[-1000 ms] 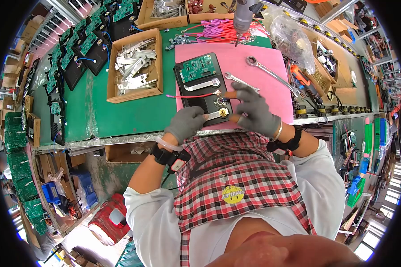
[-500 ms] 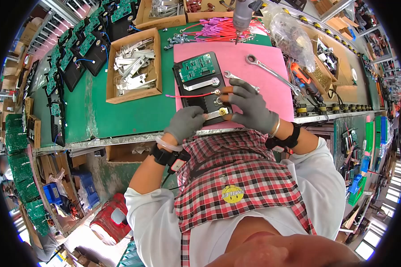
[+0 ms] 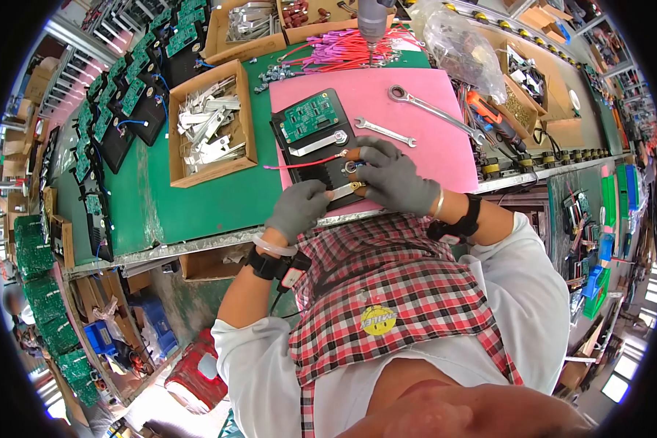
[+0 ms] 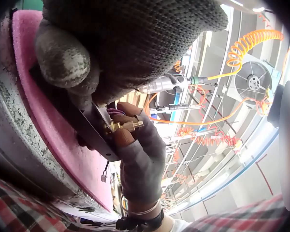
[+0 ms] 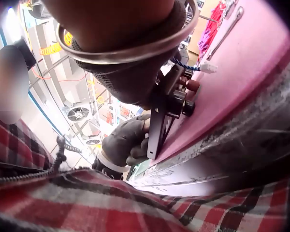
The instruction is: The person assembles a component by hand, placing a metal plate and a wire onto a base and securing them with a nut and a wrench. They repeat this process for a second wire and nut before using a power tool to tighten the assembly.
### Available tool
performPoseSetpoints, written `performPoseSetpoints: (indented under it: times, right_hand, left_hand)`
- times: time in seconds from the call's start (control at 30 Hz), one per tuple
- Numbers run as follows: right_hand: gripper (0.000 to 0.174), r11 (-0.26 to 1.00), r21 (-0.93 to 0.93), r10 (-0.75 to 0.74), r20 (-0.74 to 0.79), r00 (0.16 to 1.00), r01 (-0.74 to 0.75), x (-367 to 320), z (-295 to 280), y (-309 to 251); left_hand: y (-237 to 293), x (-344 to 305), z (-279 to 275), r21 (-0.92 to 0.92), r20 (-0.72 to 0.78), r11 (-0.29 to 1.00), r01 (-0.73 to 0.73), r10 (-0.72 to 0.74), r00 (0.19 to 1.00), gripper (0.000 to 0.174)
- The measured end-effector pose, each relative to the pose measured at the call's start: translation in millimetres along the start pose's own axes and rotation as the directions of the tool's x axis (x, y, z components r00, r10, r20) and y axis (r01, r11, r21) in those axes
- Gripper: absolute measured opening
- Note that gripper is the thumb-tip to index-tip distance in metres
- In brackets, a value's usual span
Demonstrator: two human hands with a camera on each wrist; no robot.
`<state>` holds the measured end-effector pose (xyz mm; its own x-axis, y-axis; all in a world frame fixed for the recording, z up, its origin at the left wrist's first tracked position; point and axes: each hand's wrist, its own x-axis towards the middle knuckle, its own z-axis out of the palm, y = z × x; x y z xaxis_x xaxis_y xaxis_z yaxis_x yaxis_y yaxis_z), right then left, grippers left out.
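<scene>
A black plate carries a green circuit board, a flat metal strip and a red wire. At its near end lies a second metal strip with a brass fitting standing on it. My gloved left hand pinches this near strip against the plate's edge. Thumb and finger of my gloved right hand grip the brass fitting from the other side. A small open-end wrench lies just beyond the right hand.
Under the plate is a pink mat, with a larger ratchet wrench on it. A cardboard box of metal strips stands left. Red wires lie behind, below a hanging power driver. A plastic bag and orange tool are right.
The right hand has come down from spread fingers over the plate onto the brass fitting. My left hand keeps its hold on the strip. The head view has shifted slightly.
</scene>
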<state>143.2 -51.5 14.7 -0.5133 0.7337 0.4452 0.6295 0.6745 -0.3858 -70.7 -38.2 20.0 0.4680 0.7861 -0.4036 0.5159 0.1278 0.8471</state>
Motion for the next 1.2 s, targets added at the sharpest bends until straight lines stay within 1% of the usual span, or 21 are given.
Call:
performPoseSetpoints:
  times: [0.13, 0.23, 0.27, 0.3, 0.33, 0.37, 0.47, 0.5, 0.6, 0.63, 0.67, 0.73, 0.77, 0.87, 0.93, 0.97, 1.0, 1.03, 1.07, 1.13, 1.2]
  right_hand:
    - [0.035, 0.999, -0.035, -0.007, 0.014, 1.0, 0.008, 1, -10, -6]
    - [0.039, 0.965, -0.069, 0.253, -0.003, 0.968, -0.252, -3, -35, 34]
    - [0.05, 0.942, -0.029, 0.332, -0.071, 0.94, -0.335, -6, -47, 60]
    - [0.05, 0.859, -0.253, 0.43, -0.117, 0.895, -0.446, -6, -59, 81]
    - [0.046, 0.771, -0.403, 0.508, -0.08, 0.858, -0.494, -8, -70, 98]
    - [0.037, 0.676, -0.552, 0.59, 0.009, 0.808, -0.488, -19, -73, 119]
    - [0.03, 0.701, -0.485, 0.634, 0.086, 0.769, -0.523, -32, -71, 136]
    - [0.024, 0.707, -0.466, 0.616, 0.039, 0.786, -0.531, -32, -68, 140]
    - [0.025, 0.718, -0.465, 0.596, 0.029, 0.803, -0.517, -36, -58, 130]
    - [0.021, 0.773, -0.356, 0.56, -0.005, 0.828, -0.525, -39, -59, 130]
    - [0.02, 0.807, -0.204, 0.568, 0.011, 0.823, -0.554, -39, -62, 127]
    - [0.019, 0.808, 0.117, 0.576, 0.049, 0.816, -0.577, -38, -74, 117]
    - [0.023, 0.688, 0.313, 0.625, 0.202, 0.754, -0.655, -28, -85, 94]
    - [0.032, 0.358, 0.521, 0.617, 0.491, 0.615, -0.775, -3, -109, 18]
    - [0.034, 0.533, 0.311, 0.521, 0.612, 0.595, -0.787, 6, -109, -3]
    - [0.032, 0.816, 0.256, 0.34, 0.511, 0.789, -0.517, 0, -98, -1]
    - [0.028, 0.852, 0.15, 0.323, 0.604, 0.729, -0.502, 1, -93, 0]
    - [0.027, 0.897, 0.134, 0.283, 0.56, 0.779, -0.422, -2, -86, 1]
    - [0.026, 0.934, 0.113, 0.235, 0.517, 0.823, -0.338, -5, -79, 3]
    - [0.027, 0.946, 0.025, 0.251, 0.571, 0.782, -0.322, -6, -74, 9]
    - [0.027, 0.951, -0.041, 0.266, 0.61, 0.747, -0.305, -2, -74, 10]
  left_hand:
    - [1, -1, 1, -0.008, 0.002, 1.0, 0.022, -0.022, 1.0, 0.026]
    - [2, -3, 1, -0.013, -0.023, 1.0, 0.019, -0.019, 1.0, 0.025]
    - [1, -3, 2, -0.027, -0.023, 1.0, 0.009, -0.01, 1.0, 0.025]
    - [-1, -2, 2, -0.041, -0.023, 0.999, -0.002, 0.001, 1.0, 0.025]
    - [-2, -1, 2, -0.053, -0.023, 0.998, -0.016, 0.015, 1.0, 0.025]
    - [-1, -2, 2, -0.033, -0.027, 0.999, -0.004, 0.003, 1.0, 0.024]
    - [1, -2, 1, 0.003, -0.052, 1.0, 0.011, -0.011, 0.999, 0.024]
    - [-2, -1, 2, 0.003, -0.059, 1.0, 0.006, -0.006, 0.998, 0.024]
    - [1, -6, 4, 0.071, -0.153, 0.997, 0.019, -0.008, 0.988, 0.026]
    - [3, -7, 5, 0.104, -0.194, 0.994, 0.028, -0.008, 0.981, 0.027]
    - [2, -7, 8, 0.109, -0.228, 0.994, 0.022, 0.004, 0.974, 0.026]
    - [-2, -6, 10, 0.119, -0.296, 0.993, 0.014, 0.022, 0.955, 0.025]
    - [-4, -6, 11, 0.122, -0.296, 0.992, 0.012, 0.025, 0.955, 0.025]
    - [-4, -8, 11, 0.141, -0.318, 0.99, -0.024, 0.068, 0.946, 0.026]
    - [0, -12, 10, 0.151, -0.381, 0.985, -0.083, 0.136, 0.914, 0.028]
    - [-1, -12, 7, 0.157, -0.445, 0.986, -0.061, 0.126, 0.887, 0.03]
    - [-4, -13, 1, 0.161, -0.508, 0.986, -0.036, 0.114, 0.854, 0.031]
    - [-8, -15, -4, 0.163, -0.57, 0.987, -0.007, 0.1, 0.816, 0.033]
    - [-17, -12, -8, 0.151, -0.535, 0.987, 0.059, 0.032, 0.844, 0.034]
    - [-38, -2, -14, 0.129, -0.47, 0.972, 0.196, -0.114, 0.875, 0.036]
    - [-30, 2, -15, 0.18, -0.451, 0.959, 0.218, -0.117, 0.885, 0.036]
